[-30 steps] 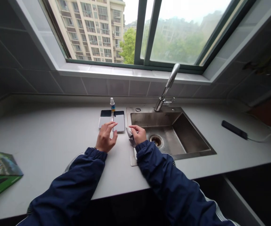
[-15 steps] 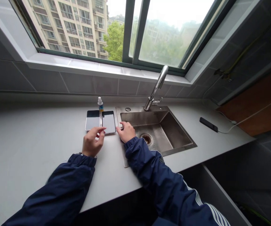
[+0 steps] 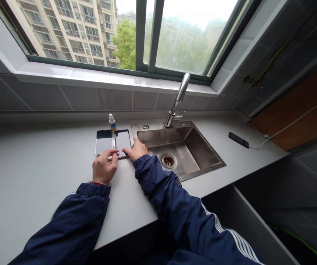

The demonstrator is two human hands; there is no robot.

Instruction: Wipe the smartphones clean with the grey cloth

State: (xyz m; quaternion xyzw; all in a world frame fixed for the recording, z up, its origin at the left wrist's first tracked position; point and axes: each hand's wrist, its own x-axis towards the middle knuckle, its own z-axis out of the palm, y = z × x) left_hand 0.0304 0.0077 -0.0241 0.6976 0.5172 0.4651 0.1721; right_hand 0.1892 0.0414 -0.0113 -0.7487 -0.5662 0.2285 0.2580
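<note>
Two flat, glossy dark-screened devices lie side by side on the counter, the left device (image 3: 103,142) and the right device (image 3: 123,140). A narrow pale strip (image 3: 113,141) runs between them. My left hand (image 3: 104,165) is closed in a pinch at the strip's near end; whatever sits between the fingertips is too small to make out. On the right device's near right corner, my right hand (image 3: 137,150) has its thumb over the screen and its fingers along the side edge. A small white-capped bottle (image 3: 112,122) with a blue and yellow label stands behind the devices.
Right of my hands is a steel sink (image 3: 179,147) with a drain (image 3: 168,161) and a chrome faucet (image 3: 177,103). A black handset (image 3: 238,140) with a white cable (image 3: 285,127) rests farther right. The pale counter (image 3: 37,162) extends left, below a window.
My right hand has moved left, from beside the right device onto its edge and corner. My left hand stays pinched near the strip. The whole view has shifted slightly.
</note>
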